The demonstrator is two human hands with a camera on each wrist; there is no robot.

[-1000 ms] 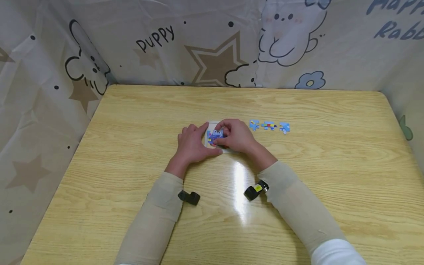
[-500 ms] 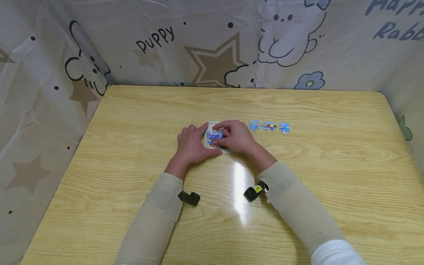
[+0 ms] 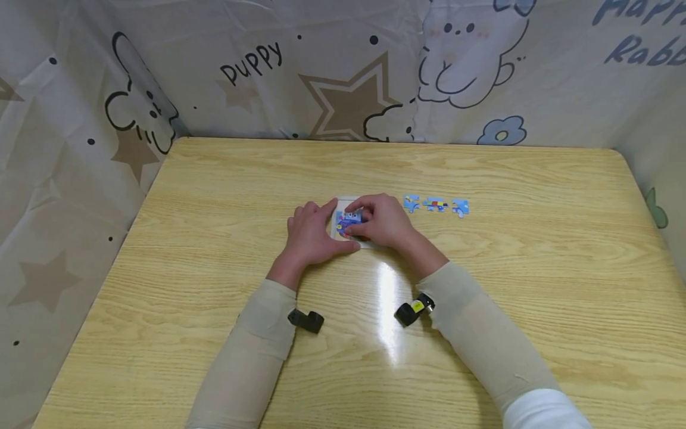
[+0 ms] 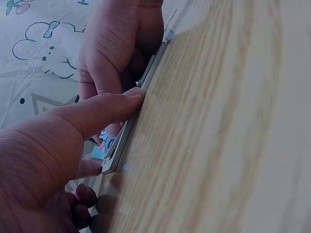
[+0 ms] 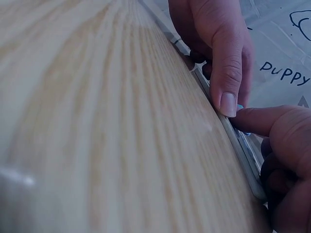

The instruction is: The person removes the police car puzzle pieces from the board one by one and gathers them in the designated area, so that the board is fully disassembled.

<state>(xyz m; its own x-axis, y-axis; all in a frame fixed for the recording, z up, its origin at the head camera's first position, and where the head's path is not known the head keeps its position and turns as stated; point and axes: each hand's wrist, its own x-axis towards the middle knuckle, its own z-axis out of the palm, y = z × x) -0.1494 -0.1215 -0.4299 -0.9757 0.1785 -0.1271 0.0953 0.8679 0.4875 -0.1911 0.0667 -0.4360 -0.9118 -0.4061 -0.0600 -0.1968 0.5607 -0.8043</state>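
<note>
A small, pale-rimmed puzzle tray point(image 3: 345, 202) lies flat on the table, partly filled with a blue cartoon picture. My left hand point(image 3: 313, 235) grips its left side, thumb along the near edge and index finger at the far left corner. From the right, my right hand point(image 3: 387, 220) reaches over the tray and pinches a blue puzzle piece point(image 3: 351, 219) between thumb and index finger, low over the picture. That hand covers the tray's right part. In the left wrist view the left thumb presses on the tray's edge point(image 4: 122, 143).
Three loose puzzle pieces lie in a row right of the tray: a left one point(image 3: 411, 202), a middle one with coloured blocks point(image 3: 435, 204) and a right one point(image 3: 460, 207). A printed cloth point(image 3: 214, 107) stands behind the wooden table point(image 3: 536, 268).
The blue picture under the right fingers has shifted slightly right and sits straighter in the tray. Both hands have hardly moved.
</note>
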